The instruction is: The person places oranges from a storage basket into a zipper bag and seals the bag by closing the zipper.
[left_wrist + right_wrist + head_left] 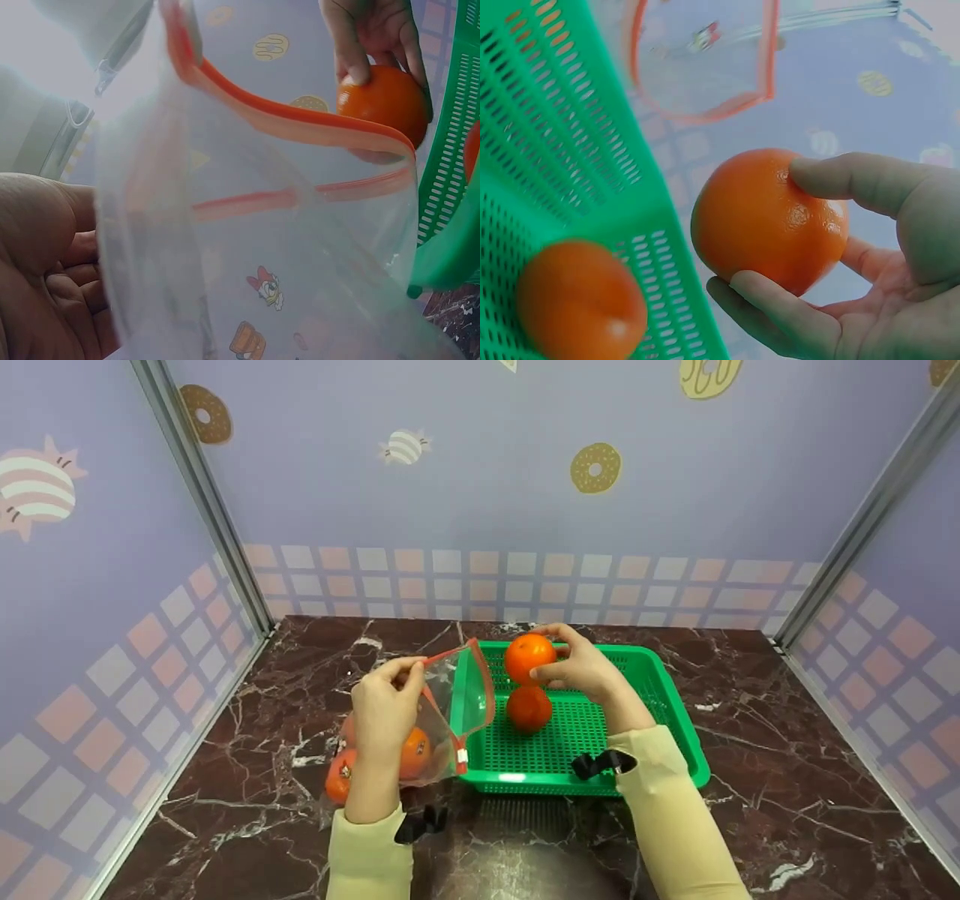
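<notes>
My right hand grips a smooth orange persimmon between thumb and fingers, above the green basket. In the right wrist view, the held persimmon is close beside the basket wall. A second persimmon lies inside the basket. With thumb and fingertips, my left hand pinches the red-edged rim of a clear zip bag. The bag's mouth gapes toward the basket, its side overlapping the basket's left edge. Several persimmons lie in the bag, partly hidden by my left hand and wrist.
Dark red marbled tabletop surrounds the basket and bag. A patterned back wall and side walls enclose the table. Black straps hang at both wrists. A white slider sits at the bag's near rim.
</notes>
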The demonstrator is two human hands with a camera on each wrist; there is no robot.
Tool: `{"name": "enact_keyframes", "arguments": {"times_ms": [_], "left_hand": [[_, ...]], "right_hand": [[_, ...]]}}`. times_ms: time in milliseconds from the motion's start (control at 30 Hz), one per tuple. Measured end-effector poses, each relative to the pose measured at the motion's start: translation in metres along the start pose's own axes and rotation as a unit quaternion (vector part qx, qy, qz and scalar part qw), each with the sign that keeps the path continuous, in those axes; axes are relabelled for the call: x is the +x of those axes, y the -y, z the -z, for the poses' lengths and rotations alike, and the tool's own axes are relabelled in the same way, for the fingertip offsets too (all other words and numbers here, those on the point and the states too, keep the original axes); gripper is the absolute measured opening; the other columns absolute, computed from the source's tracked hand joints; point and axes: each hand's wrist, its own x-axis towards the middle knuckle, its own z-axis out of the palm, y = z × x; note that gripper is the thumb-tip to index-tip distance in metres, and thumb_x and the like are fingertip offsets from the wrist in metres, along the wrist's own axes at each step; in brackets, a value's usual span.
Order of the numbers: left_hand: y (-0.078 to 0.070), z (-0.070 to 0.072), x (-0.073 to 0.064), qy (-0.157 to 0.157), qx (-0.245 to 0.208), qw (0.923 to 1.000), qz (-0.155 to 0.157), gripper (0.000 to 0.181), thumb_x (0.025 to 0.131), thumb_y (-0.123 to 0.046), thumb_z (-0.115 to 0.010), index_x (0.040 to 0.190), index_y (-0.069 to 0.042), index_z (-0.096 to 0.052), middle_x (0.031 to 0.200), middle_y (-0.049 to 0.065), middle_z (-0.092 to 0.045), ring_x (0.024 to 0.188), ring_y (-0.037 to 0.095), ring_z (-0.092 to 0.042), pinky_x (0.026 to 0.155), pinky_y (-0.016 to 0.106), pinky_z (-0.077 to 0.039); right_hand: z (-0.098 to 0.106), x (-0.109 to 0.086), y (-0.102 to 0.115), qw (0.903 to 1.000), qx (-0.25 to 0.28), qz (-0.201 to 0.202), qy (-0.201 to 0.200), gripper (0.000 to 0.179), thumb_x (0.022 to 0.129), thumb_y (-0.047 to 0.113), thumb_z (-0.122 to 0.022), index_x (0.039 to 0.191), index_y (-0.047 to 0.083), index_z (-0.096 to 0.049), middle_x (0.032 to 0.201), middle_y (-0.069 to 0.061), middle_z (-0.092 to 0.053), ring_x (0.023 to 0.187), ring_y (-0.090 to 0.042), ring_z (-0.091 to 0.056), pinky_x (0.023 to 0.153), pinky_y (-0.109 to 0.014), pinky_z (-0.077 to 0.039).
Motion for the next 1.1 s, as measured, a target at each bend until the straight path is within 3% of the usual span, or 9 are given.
{"name": "enact_keyframes", "arguments": {"times_ms": [133,300,467,800,1100], "left_hand": [[0.000,0.000,0.000,-0.003,0.003,1.0000,0.002,0.018,0.100,-0.010,-0.065,0.105,-0.003,-0.081,0.076,0.014,-0.072,0.044,-0.001,-0.051,0.043,0.015,-0.041],[0.000,0.000,0.001,-0.006,0.011,0.9999,0.007,0.017,0.099,-0.010,-0.066,0.104,-0.005,-0.081,0.076,0.013,-0.072,0.044,-0.001,-0.050,0.044,0.016,-0.040],[-0.001,0.000,0.001,-0.009,0.014,0.9999,0.004,0.016,0.099,-0.011,-0.067,0.103,-0.005,-0.082,0.074,0.012,-0.072,0.044,0.001,-0.050,0.045,0.017,-0.039],[-0.002,0.000,0.000,-0.009,0.011,0.9999,-0.004,0.016,0.099,-0.011,-0.068,0.103,-0.005,-0.082,0.073,0.012,-0.071,0.044,0.001,-0.049,0.045,0.017,-0.037],[-0.003,0.000,0.000,-0.015,0.017,0.9997,-0.003,0.016,0.098,-0.011,-0.068,0.103,-0.006,-0.082,0.072,0.010,-0.071,0.044,-0.001,-0.047,0.048,0.018,-0.036]], "right_hand": [[-0.004,-0.012,0.004,0.9991,0.038,0.012,-0.016,0.070,0.087,0.004,-0.079,0.147,0.021,-0.048,0.144,-0.022,-0.048,0.122,-0.037,-0.060,0.097,-0.050,-0.058],[-0.011,-0.027,0.007,0.9960,0.076,0.021,-0.041,0.070,0.088,0.003,-0.078,0.147,0.023,-0.047,0.146,-0.019,-0.046,0.120,-0.038,-0.063,0.089,-0.040,-0.061],[-0.018,-0.038,0.005,0.9922,0.107,0.038,-0.051,0.070,0.089,0.003,-0.077,0.149,0.024,-0.046,0.149,-0.020,-0.045,0.125,-0.040,-0.062,0.097,-0.047,-0.059],[-0.029,-0.055,-0.003,0.9823,0.169,0.069,-0.041,0.077,0.089,0.002,-0.077,0.154,0.018,-0.040,0.145,-0.024,-0.047,0.119,-0.035,-0.064,0.089,-0.034,-0.062],[-0.038,-0.061,-0.003,0.9796,0.177,0.091,-0.027,0.077,0.087,0.000,-0.076,0.153,0.016,-0.040,0.143,-0.023,-0.051,0.116,-0.030,-0.067,0.092,-0.041,-0.061]]}}
